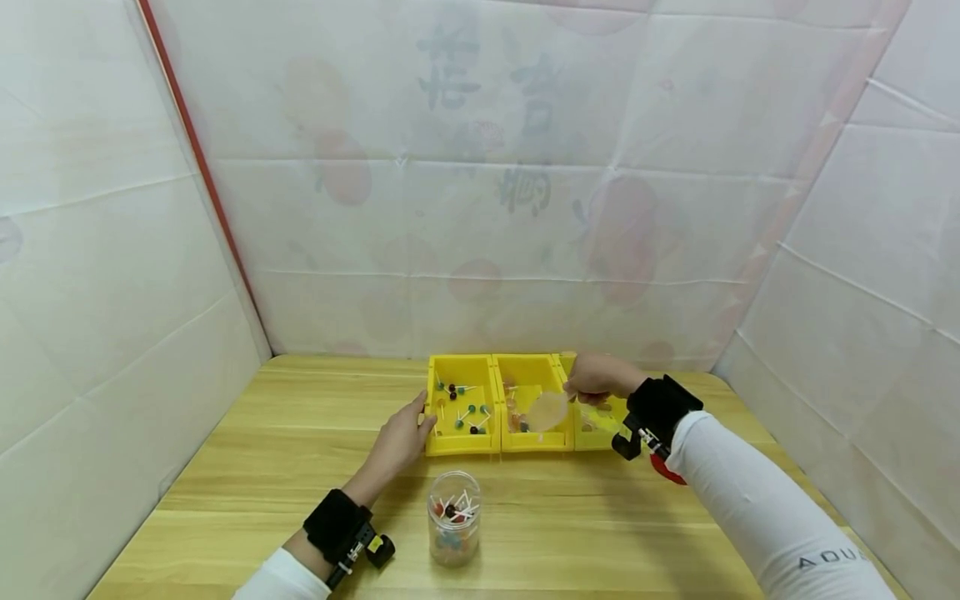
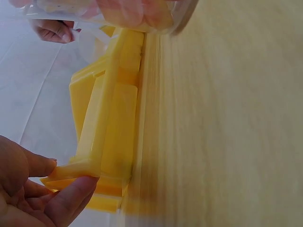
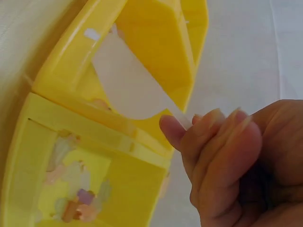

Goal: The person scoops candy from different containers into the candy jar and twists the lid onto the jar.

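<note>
Fingers of the right hand point(image 3: 227, 165) curl round the thin handle of a translucent whitish, flat-looking scoop point(image 3: 130, 85); its broad, rounded blade tapers toward them and sits just beyond the fingertips, over the middle yellow plastic open bin point(image 1: 528, 369). Left hand point(image 1: 401, 431): thumb and fingers pinch the left yellow plastic bin point(image 1: 459, 367), edge between them.

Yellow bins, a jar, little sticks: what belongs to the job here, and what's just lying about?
Likely in the job:
yellow bins, gripped by the left hand
pale paddle, in the right hand
coloured-headed sticks in the bins
clear jar of similar sticks

Likely just there:
red object, partly hidden, use unclear
printed sheet behind
</note>
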`<state>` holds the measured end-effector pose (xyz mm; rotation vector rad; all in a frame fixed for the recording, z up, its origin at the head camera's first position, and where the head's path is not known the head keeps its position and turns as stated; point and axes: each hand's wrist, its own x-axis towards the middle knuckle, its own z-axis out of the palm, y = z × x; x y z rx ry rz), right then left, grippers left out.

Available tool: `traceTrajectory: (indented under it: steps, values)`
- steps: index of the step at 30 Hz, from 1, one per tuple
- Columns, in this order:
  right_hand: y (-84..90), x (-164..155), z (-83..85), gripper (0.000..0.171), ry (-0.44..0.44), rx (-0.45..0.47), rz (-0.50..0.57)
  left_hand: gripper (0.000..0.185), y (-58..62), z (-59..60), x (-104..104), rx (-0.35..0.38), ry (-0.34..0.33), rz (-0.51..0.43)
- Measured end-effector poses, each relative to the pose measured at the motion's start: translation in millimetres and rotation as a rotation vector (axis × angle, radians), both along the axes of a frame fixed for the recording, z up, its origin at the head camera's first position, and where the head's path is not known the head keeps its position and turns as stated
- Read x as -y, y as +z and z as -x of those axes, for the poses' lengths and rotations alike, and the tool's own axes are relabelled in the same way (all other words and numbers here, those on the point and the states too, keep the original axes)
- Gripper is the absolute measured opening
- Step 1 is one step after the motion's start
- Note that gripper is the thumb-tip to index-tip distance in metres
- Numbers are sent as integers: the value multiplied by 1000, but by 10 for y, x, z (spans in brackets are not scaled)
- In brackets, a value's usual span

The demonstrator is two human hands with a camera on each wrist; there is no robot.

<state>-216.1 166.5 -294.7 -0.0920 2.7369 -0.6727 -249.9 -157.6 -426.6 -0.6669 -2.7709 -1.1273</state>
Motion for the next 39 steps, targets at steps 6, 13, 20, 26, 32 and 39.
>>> traceTrajectory:
  steps: [6, 13, 20, 26, 32, 39]
  values:
    - [-44, -41, 3, 28, -106, 56, 127, 57, -1, 1, 7, 10, 7, 8]
    - [-38, -58, 31, 28, -201, 141, 252, 57, 9, 17, 7, 9, 9, 25]
    - [-167, -71, -12, 27, -243, 177, 349, 57, 1, -15, 1, 16, 0, 23]
    - [-208, 0, -106, 29, -279, 231, 415, 58, 15, -36, 2, 36, 11, -8]
    - [-345, 134, -166, 28, -351, 300, 584, 64, 35, -37, 38, 69, 15, -35]
    - [-529, 234, -165, 24, -464, 270, 695, 68, 43, -34, 66, 89, 13, -25]
